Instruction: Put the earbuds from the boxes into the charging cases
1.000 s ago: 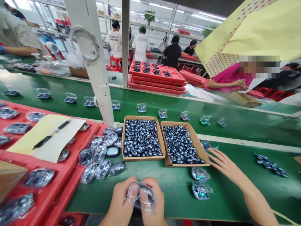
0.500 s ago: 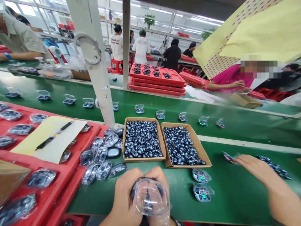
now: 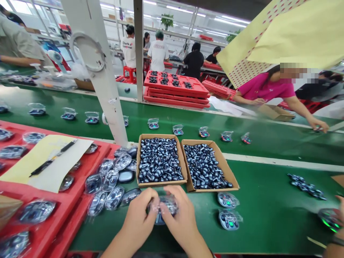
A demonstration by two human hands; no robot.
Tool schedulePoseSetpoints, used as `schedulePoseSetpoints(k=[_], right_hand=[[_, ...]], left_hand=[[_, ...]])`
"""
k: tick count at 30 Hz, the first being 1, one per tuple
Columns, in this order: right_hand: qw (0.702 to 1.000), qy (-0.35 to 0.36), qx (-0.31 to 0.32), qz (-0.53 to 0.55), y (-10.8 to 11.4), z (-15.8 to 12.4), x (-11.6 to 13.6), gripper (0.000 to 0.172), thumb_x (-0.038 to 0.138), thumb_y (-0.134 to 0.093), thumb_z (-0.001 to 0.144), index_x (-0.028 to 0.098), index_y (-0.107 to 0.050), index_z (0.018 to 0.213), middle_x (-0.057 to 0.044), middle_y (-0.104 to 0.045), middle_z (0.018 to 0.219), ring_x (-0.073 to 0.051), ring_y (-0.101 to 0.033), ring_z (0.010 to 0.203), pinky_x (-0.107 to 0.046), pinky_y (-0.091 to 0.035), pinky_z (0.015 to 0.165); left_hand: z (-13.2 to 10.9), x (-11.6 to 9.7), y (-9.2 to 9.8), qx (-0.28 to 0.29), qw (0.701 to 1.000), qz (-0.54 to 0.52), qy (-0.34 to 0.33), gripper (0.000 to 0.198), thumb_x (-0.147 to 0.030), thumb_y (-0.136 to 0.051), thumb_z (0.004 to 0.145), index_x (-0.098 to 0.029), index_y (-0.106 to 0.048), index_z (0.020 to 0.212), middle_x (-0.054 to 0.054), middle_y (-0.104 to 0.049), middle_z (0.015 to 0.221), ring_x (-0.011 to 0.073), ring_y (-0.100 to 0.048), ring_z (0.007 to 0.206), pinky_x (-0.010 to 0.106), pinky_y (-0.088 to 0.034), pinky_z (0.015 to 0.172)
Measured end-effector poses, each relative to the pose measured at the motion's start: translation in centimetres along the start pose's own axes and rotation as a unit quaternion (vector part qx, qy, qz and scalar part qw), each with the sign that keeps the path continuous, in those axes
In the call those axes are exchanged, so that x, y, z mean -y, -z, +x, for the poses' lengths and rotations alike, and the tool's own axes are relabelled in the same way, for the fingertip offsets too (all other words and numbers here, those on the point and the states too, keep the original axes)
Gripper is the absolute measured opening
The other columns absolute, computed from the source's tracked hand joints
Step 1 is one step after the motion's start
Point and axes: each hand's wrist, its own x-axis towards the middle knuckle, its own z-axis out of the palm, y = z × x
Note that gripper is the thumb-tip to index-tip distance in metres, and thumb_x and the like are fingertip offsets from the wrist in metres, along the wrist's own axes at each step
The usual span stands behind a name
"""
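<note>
My left hand (image 3: 138,218) and my right hand (image 3: 178,218) meet near the front edge of the green table, both pinching a dark earbud case in a clear plastic bag (image 3: 162,209). Just beyond them stand two cardboard boxes, the left box (image 3: 159,159) and the right box (image 3: 205,166), each filled with dark blue earbuds. To the right of my hands lie two bagged cases with green lights (image 3: 228,209). A heap of bagged cases (image 3: 113,181) lies to the left.
Red trays (image 3: 53,215) with bagged cases, a yellow paper and a pen (image 3: 53,157) fill the left. A white post (image 3: 103,77) rises behind the boxes. A conveyor carries lit cases (image 3: 177,129). A co-worker's hand holds a case (image 3: 331,218) at the right edge.
My hands have lowered the bagged case from close to the camera down toward the table. The co-worker's hand has withdrawn to the right edge with a lit case.
</note>
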Motion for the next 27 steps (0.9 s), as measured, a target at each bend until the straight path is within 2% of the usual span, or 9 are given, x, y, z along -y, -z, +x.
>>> schedulePoseSetpoints(k=[2, 5, 8, 11, 16, 19, 22, 24, 27], right_hand=[[0.999, 0.021, 0.008, -0.025, 1.3, -1.3, -0.7, 0.013, 0.023, -0.049, 0.076, 0.019, -0.057, 0.086, -0.003, -0.059, 0.079, -0.015, -0.055, 0.072, -0.024, -0.043, 0.064], [0.997, -0.054, 0.058, -0.018, 2.9, -2.6, -2.7, 0.014, 0.023, -0.046, 0.08, 0.019, -0.059, 0.077, 0.0, -0.06, 0.067, -0.013, -0.055, 0.061, -0.021, -0.042, 0.056], [0.986, -0.151, 0.068, -0.022, 4.0, -2.9, -5.5, 0.017, 0.026, -0.045, 0.08, 0.018, -0.06, 0.077, 0.001, -0.06, 0.063, -0.012, -0.053, 0.052, -0.021, -0.041, 0.049], [0.978, -0.172, 0.049, -0.104, 4.9, -3.2, -7.2, 0.023, 0.027, -0.052, 0.074, 0.017, -0.06, 0.092, -0.001, -0.063, 0.069, -0.012, -0.052, 0.046, -0.023, -0.041, 0.046], [0.945, -0.138, 0.002, -0.296, 7.5, -3.4, -5.4, 0.039, 0.033, -0.051, 0.075, 0.016, -0.055, 0.109, -0.004, -0.064, 0.074, -0.016, -0.057, 0.05, -0.026, -0.043, 0.047], [0.936, -0.112, -0.003, -0.333, 9.2, -1.3, -4.6, 0.032, 0.032, -0.042, 0.082, 0.017, -0.056, 0.106, -0.004, -0.065, 0.075, -0.017, -0.061, 0.063, -0.025, -0.045, 0.053], [0.911, -0.105, -0.005, -0.399, 10.4, 2.6, -5.4, 0.03, 0.022, -0.04, 0.083, 0.013, -0.056, 0.107, -0.009, -0.064, 0.094, -0.018, -0.06, 0.086, -0.027, -0.044, 0.074], [0.896, -0.114, -0.004, -0.43, 10.6, 5.2, -6.7, 0.031, 0.019, -0.042, 0.082, 0.011, -0.056, 0.108, -0.012, -0.061, 0.103, -0.02, -0.056, 0.096, -0.029, -0.04, 0.084], [0.885, -0.145, 0.01, -0.442, 9.8, 7.8, -8.7, 0.025, 0.02, -0.051, 0.077, 0.009, -0.061, 0.097, -0.015, -0.064, 0.094, -0.023, -0.058, 0.092, -0.03, -0.041, 0.079]], left_hand=[[-0.1, -0.2, -0.5, 0.073, 0.996, 0.037, -0.021, 0.018, -0.021, -0.035, 0.083, -0.018, -0.047, 0.068, 0.0, -0.051, 0.064, 0.013, -0.048, 0.06, 0.022, -0.035, 0.057], [0.6, -0.8, -0.2, 0.154, 0.984, 0.069, -0.057, 0.012, -0.022, -0.043, 0.081, -0.019, -0.054, 0.077, 0.001, -0.057, 0.074, 0.0146, -0.052, 0.07, 0.023, -0.039, 0.062], [3.4, -1.2, 1.1, 0.132, 0.985, 0.083, -0.079, 0.015, -0.026, -0.042, 0.083, -0.021, -0.056, 0.087, 0.001, -0.06, 0.085, 0.0146, -0.054, 0.08, 0.024, -0.041, 0.072], [8.2, -0.7, 2.0, 0.072, 0.977, 0.187, -0.076, 0.022, -0.022, -0.037, 0.085, -0.019, -0.056, 0.097, 0.004, -0.061, 0.097, 0.0155, -0.054, 0.09, 0.026, -0.041, 0.081], [15.9, 1.1, 1.1, 0.09, 0.947, 0.301, -0.069, 0.033, -0.001, -0.041, 0.075, -0.013, -0.06, 0.098, 0.011, -0.058, 0.105, 0.0218, -0.054, 0.096, 0.033, -0.039, 0.086], [17.5, 1.7, 0.2, 0.118, 0.938, 0.317, -0.076, 0.03, 0.003, -0.041, 0.071, -0.013, -0.065, 0.08, 0.011, -0.061, 0.097, 0.0198, -0.057, 0.088, 0.031, -0.041, 0.081], [17.4, 1.9, -0.2, 0.138, 0.935, 0.314, -0.084, 0.022, -0.003, -0.045, 0.072, -0.013, -0.064, 0.071, 0.009, -0.064, 0.082, 0.0185, -0.059, 0.079, 0.03, -0.043, 0.076], [17.0, 2.1, -0.1, 0.14, 0.939, 0.303, -0.087, 0.02, -0.006, -0.047, 0.072, -0.015, -0.065, 0.076, 0.007, -0.066, 0.079, 0.0189, -0.059, 0.079, 0.03, -0.043, 0.077], [16.6, 2.3, 0.4, 0.13, 0.95, 0.272, -0.083, 0.025, -0.008, -0.05, 0.069, -0.018, -0.064, 0.087, 0.005, -0.067, 0.083, 0.0199, -0.06, 0.084, 0.029, -0.042, 0.079]])
